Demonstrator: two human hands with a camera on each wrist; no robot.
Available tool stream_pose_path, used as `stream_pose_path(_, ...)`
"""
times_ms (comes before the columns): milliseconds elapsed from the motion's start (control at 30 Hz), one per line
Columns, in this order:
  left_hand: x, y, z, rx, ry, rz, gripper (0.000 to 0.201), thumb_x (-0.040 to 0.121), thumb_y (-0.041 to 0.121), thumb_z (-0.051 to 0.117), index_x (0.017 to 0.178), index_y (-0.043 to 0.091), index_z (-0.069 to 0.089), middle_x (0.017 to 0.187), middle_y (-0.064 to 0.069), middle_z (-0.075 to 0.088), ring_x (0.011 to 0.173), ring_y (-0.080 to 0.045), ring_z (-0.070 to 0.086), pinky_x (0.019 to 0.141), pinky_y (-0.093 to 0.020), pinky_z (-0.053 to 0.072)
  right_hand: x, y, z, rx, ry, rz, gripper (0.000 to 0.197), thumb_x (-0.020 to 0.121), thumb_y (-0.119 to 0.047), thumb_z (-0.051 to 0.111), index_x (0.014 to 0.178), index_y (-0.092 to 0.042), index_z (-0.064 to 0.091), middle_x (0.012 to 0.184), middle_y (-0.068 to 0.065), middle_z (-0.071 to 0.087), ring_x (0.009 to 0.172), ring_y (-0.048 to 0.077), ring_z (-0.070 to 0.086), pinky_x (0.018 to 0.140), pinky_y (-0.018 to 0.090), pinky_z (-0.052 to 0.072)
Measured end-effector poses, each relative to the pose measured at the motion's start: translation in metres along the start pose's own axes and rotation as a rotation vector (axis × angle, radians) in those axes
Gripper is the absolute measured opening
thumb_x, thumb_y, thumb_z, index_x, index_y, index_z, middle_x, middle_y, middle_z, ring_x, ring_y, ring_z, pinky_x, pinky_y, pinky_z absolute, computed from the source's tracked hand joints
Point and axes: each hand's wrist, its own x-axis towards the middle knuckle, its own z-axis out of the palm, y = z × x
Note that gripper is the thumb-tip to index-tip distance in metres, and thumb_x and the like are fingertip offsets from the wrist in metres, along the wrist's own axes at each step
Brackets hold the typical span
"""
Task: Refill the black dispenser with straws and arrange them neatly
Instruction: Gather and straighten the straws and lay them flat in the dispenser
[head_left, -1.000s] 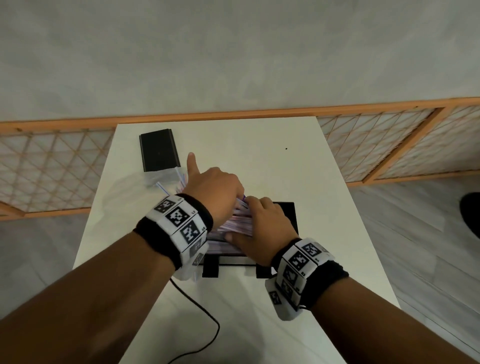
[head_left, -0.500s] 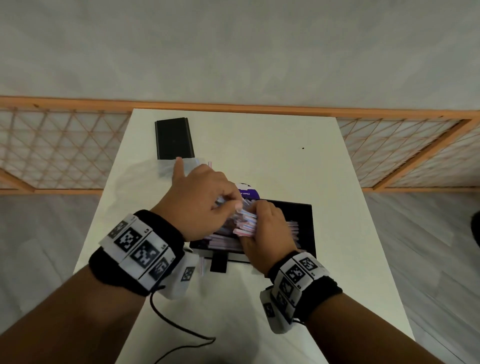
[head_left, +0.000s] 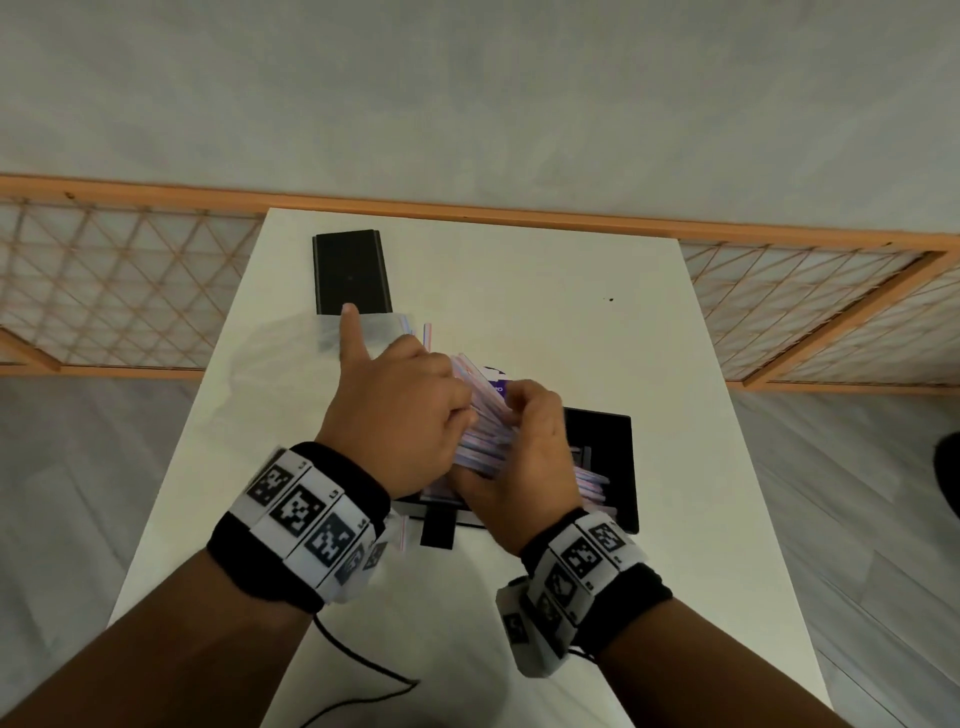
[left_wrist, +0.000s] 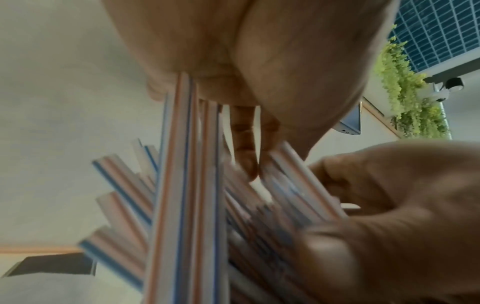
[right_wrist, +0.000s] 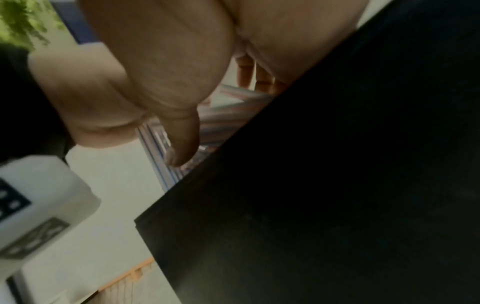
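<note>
A bundle of white straws (head_left: 480, 423) with red and blue stripes is held between both hands over the left part of the open black dispenser (head_left: 605, 467). My left hand (head_left: 457, 410) grips the bundle from the left, its index finger pointing away. My right hand (head_left: 519, 413) curls round the bundle from the right. More straws (head_left: 592, 480) lie inside the dispenser. In the left wrist view the straws (left_wrist: 182, 195) fan out unevenly beneath the palm, with the right hand (left_wrist: 389, 216) holding them. The right wrist view shows the dispenser wall (right_wrist: 337, 185) and straws (right_wrist: 228, 111) behind the thumb.
A flat black lid (head_left: 350, 273) lies at the far left of the white table (head_left: 545, 291). A clear plastic bag (head_left: 384, 330) with a few straws sits just below it. A black cable (head_left: 363, 670) trails over the near table edge. A wooden lattice screen (head_left: 119, 280) stands behind.
Both hands have lifted the bundle out of the dispenser's left side and tilted it. The right hand has shifted from pressing on top to gripping the bundle's end.
</note>
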Motion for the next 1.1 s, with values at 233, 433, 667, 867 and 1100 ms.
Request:
stream_pose_path(233,0.021,0.021,-0.025,-0.139,-0.053,0.078,0.031,0.088,0.025,0.062,0.118,0.023,0.068,0.128,0.002,0.062,0.129,-0.027,0.049,0.119,-0.064,0.019,-0.001,0.014,-0.031,-0.483,-0.26,0.251,0.121,0.04,-0.095,0.05,0.131,-0.016,0.044,0.122,-0.001,0.05,0.115,0.022,0.047,0.102,0.041,0.042)
stream_pose_path(433,0.046,0.044,-0.025,0.257,-0.642,-0.032,0.072,0.084,0.082,0.032,0.127,0.03,0.057,0.13,0.003,0.061,0.135,-0.027,0.044,0.11,-0.076,-0.013,0.002,0.015,-0.032,-0.497,-0.413,0.207,0.102,0.059,-0.089,0.047,0.141,-0.028,0.04,0.13,-0.001,0.047,0.122,0.025,0.044,0.107,0.042,0.036)
stream_pose_path(667,0.03,0.039,-0.022,0.321,-0.652,-0.044,0.046,0.089,0.067,0.043,0.114,0.034,0.062,0.113,0.009,0.061,0.12,-0.023,0.052,0.108,-0.076,-0.009,0.005,0.016,-0.031,-0.465,-0.5,0.226,0.107,0.054,-0.088,0.04,0.147,-0.035,0.028,0.138,-0.003,0.046,0.124,0.029,0.043,0.11,0.048,0.034)
stream_pose_path(867,0.056,0.058,-0.023,-0.119,-0.391,-0.163,0.02,0.09,0.017,0.054,0.11,0.014,0.057,0.105,-0.004,0.058,0.104,-0.027,0.058,0.079,-0.035,0.045,0.01,0.013,-0.032,-0.483,-0.551,0.257,0.096,0.054,-0.084,0.038,0.138,-0.04,0.035,0.126,-0.001,0.043,0.119,0.031,0.04,0.107,0.051,0.034)
stream_pose_path(1100,0.083,0.058,0.002,-0.068,-0.479,-0.253,0.025,0.09,0.005,0.06,0.07,0.011,0.047,0.073,-0.003,0.049,0.068,-0.02,0.052,0.064,-0.03,0.042,0.008,0.008,-0.034,-0.481,-0.565,0.267,0.09,0.063,-0.073,0.048,0.144,-0.038,0.03,0.138,0.0,0.041,0.128,0.032,0.036,0.11,0.053,0.031)
